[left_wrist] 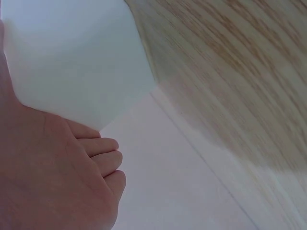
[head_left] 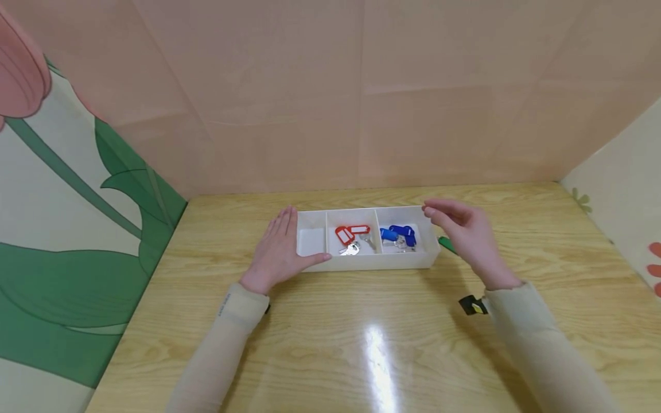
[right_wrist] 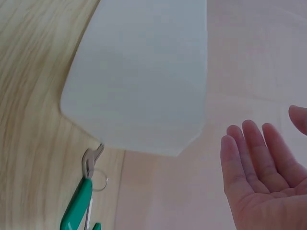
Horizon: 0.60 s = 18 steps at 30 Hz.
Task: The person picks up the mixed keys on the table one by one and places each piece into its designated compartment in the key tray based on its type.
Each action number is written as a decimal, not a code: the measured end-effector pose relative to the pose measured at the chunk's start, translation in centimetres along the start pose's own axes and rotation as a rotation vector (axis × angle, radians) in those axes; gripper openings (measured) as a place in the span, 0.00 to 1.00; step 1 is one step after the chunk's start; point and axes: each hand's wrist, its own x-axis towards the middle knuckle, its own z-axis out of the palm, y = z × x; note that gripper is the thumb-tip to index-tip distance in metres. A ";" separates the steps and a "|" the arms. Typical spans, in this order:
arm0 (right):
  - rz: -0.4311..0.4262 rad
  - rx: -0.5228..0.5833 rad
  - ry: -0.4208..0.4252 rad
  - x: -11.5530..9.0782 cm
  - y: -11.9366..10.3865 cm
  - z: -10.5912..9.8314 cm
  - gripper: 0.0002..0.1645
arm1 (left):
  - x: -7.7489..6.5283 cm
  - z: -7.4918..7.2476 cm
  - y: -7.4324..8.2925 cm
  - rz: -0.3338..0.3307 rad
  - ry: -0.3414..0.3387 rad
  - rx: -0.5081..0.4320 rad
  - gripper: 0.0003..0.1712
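A white three-compartment box (head_left: 366, 263) stands on the table. My left hand (head_left: 279, 246) lies at its left end, fingers straight along the end wall and thumb reaching over the front rim; in the left wrist view the palm is against the white wall (left_wrist: 76, 62). Two red key tags (head_left: 345, 235) with keys lie in the middle compartment, and several blue key tags (head_left: 403, 231) with keys in the right one. The left compartment (head_left: 311, 242) holds nothing. My right hand (head_left: 467, 235) hovers by the right end, fingers loosely bent and holding nothing.
Green key tags (right_wrist: 77, 206) with a metal key (right_wrist: 89, 163) and ring lie on the table beyond the box's right end, partly hidden by my right hand in the head view. A pinkish wall covering (head_left: 289, 149) rises behind the wooden table (head_left: 320, 332).
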 end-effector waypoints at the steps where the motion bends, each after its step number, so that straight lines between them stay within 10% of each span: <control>1: 0.004 -0.002 0.000 0.0 0.1 -0.2 0.31 | 0.0 0.0 0.0 0.000 0.000 0.000 0.79; 18: 0.014 -0.039 0.038 -0.4 1.3 -1.9 0.32 | 0.1 0.2 0.0 -0.006 -0.001 -0.009 0.78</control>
